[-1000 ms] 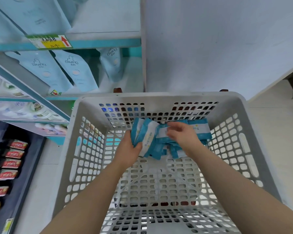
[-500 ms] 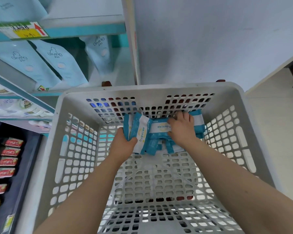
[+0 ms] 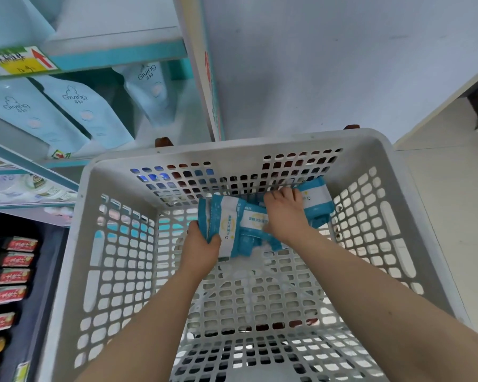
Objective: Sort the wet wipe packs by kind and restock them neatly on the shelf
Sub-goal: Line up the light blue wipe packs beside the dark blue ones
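the wet wipe packs (image 3: 249,224), blue with a white band, lie in a small heap at the far end of the basket floor, a little above the centre of the frame and close to the far wall of the white basket (image 3: 116,271). the packs on the left of the heap stand on edge, side by side, and their long axis runs from the lower frame toward the upper frame. the loose packs to the right lie flatter and more crosswise, and one pack (image 3: 316,198) reaches toward the upper right, almost touching the far wall.

the left hand (image 3: 202,244) grips the standing bundle from its near end, with the thumb over the front pack and the fingers hidden behind it. the right hand (image 3: 284,213) lies on top of the loose packs with the fingers stretched toward the far wall. whether the fingertips hook around a pack is hidden, so its grasp cannot be told.

the heap lies directly in front of both hands, and the loose packs are nearer to the right hand. the shelf (image 3: 116,55) with pale blue pouches (image 3: 75,106) is in the upper left of the frame, on the side of the left hand. judging from this, the right hand needs to push the crosswise packs leftward into the bundle, turned to the same axis, before the bundle is lifted out toward the upper left.
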Demonstrator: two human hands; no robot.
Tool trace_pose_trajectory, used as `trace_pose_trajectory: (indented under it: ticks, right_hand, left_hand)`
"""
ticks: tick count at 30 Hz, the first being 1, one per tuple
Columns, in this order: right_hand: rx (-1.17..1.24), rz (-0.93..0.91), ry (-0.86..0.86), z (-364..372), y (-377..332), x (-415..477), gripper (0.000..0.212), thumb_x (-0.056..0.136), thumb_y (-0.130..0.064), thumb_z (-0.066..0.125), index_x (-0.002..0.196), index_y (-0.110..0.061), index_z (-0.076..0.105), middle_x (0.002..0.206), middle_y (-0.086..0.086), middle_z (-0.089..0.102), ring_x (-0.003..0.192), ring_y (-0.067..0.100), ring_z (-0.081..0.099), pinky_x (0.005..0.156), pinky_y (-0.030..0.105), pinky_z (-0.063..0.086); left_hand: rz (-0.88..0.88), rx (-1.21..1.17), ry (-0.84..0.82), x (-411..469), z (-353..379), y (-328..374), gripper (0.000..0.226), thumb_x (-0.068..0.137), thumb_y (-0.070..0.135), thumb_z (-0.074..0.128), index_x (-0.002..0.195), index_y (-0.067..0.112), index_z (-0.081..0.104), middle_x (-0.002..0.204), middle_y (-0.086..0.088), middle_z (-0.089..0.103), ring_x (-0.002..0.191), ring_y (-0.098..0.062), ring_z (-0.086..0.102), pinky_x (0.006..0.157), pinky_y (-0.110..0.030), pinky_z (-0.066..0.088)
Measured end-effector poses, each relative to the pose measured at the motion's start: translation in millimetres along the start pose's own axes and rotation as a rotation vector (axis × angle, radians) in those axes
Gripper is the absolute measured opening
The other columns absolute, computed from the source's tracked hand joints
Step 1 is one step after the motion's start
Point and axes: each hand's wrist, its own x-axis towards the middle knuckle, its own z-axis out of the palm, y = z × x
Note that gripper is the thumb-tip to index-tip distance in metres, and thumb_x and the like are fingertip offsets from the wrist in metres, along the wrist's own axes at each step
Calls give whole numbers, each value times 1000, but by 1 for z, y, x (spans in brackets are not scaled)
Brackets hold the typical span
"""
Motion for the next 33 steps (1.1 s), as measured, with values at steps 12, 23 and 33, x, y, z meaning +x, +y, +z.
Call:
trace_pose_trajectory:
  ticks: [12, 23, 33]
  right_hand:
    - [450, 392, -58, -8, 65, -28, 43, 87, -48, 57, 124, -26, 60, 139, 18, 38, 129, 34, 32, 105, 38, 29]
    - [579, 198, 118, -52, 34, -45, 34, 84, -25, 70, 117, -18, 68, 108, 2, 55, 82, 9, 51, 73, 22, 46]
    - [833, -105, 364, -190, -76, -75, 4, 84, -26, 70, 83, -22, 68, 78, -8, 66, 74, 9, 61, 60, 22, 47]
  left_hand:
    - [82, -110, -68, -11, 22, 34, 27, 93, 4, 55, 112, 18, 42, 98, 8, 55, 87, -10, 55, 64, -13, 42]
    - [13, -192, -17, -23, -6, 42, 27, 92, 11, 60, 117, 15, 49, 106, 3, 61, 88, -8, 61, 66, -17, 48]
    - [144, -459, 257, -96, -157, 61, 35, 82, 9, 73, 113, 18, 57, 103, 5, 71, 88, -11, 71, 75, -29, 57]
